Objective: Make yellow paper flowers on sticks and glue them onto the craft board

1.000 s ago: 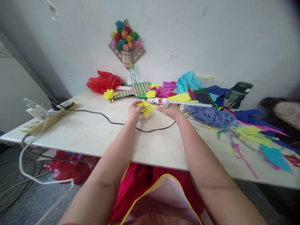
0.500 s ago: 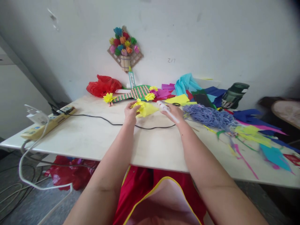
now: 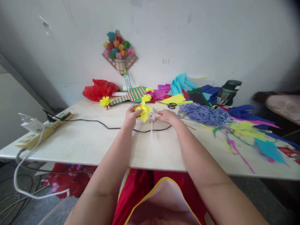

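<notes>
Left grip (image 3: 129, 116) tight around yellow flower (image 3: 144, 111)

Only legible text: handwritten mark (image 3: 165, 61) on the wall (image 3: 211, 37), reads "217"; the first character could be a Z. The upright tube (image 3: 127, 82) by the wall and the dark green bottle (image 3: 226, 92) on the counter (image 3: 93, 140) carry labels, but the print is too small to read.

Both bare forearms reach forward across the near edge of the counter (image 3: 77, 142). The left hand (image 3: 130, 116) is over the counter's middle, fingers pinched together; the right hand (image 3: 167, 116) is there too, palm down, fingers curled in a closed grip
</notes>
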`<state>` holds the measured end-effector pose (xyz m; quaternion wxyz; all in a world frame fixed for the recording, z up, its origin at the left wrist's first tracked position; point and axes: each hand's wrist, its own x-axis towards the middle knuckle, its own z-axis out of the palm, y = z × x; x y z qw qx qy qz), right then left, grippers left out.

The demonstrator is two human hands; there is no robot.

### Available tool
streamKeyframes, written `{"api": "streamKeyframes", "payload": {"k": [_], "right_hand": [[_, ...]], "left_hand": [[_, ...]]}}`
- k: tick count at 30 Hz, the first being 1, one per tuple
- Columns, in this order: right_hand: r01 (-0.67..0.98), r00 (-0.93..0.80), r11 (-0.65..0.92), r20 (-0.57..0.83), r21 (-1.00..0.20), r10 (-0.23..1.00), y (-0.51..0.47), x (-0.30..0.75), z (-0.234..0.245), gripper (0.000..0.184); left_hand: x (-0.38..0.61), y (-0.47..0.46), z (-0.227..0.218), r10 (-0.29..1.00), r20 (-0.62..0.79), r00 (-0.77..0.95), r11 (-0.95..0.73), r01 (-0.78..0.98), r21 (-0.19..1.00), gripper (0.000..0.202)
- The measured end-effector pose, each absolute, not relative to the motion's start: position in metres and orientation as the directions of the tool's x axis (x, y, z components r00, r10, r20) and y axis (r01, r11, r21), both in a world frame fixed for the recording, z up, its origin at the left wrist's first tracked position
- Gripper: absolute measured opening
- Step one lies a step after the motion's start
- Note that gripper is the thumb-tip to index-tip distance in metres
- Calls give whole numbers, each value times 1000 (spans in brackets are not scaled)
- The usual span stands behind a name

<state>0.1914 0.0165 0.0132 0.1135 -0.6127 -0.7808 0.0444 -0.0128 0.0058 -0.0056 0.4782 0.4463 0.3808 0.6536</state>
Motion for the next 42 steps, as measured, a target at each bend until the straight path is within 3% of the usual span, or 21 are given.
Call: {"api": "streamKeyframes", "payload": {"k": [4,9,17,32,42], "right_hand": [[920,-135,222,272,-323,953,16,193,19,33],[736,-103,389,477,-554,873,15,187,25,23],[400,-191,462,421,-791,886,14,182,24,23],[376,-204,418,366,-827,908,17,179,19,16],[409,-202,429,378,-805,903,19,178,18,12]], "left_hand": [[-11,4,-6,974,214,-74,-226,-259,939,49],[-8,3,-7,973,231,16,-224,-185,957,48],[-4,-1,-5,964,254,85,-242,-123,962,46],[-2,0,-7,953,278,117,-273,-60,960,41],[-2,-2,-6,958,237,160,-224,-96,970,49]]}}
